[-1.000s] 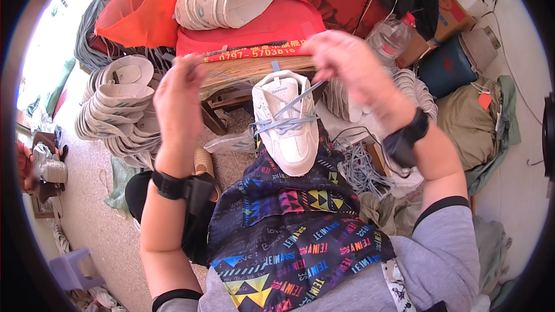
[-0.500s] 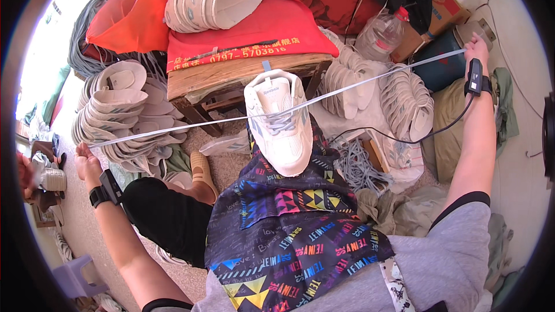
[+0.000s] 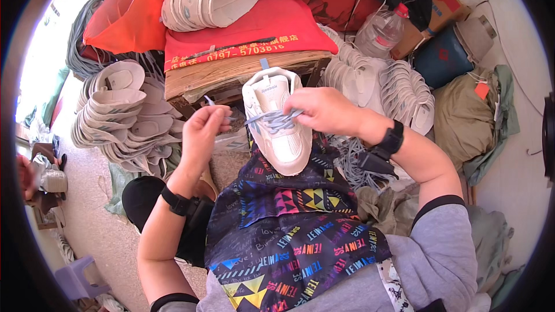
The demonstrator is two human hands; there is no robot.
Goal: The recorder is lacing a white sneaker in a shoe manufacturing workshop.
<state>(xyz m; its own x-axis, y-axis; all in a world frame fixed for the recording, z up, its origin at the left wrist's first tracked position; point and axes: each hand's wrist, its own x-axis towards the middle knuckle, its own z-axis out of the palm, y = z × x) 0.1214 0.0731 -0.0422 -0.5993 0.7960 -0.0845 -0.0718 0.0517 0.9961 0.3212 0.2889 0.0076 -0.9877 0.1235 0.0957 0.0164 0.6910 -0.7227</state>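
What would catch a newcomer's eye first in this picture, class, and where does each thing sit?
At the centre, a white lace-up sneaker rests on a bright patterned cloth over the person's lap. The right hand and left hand pinch its grey shoelace. Stacks of pale shoe uppers pile at the left.

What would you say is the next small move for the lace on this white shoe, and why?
Probably feed the lace end held in the left hand through the next open eyelet. The white shoe rests on the lap, the grey lace already crosses its front, and the right hand pinches it there, steadying it for threading.
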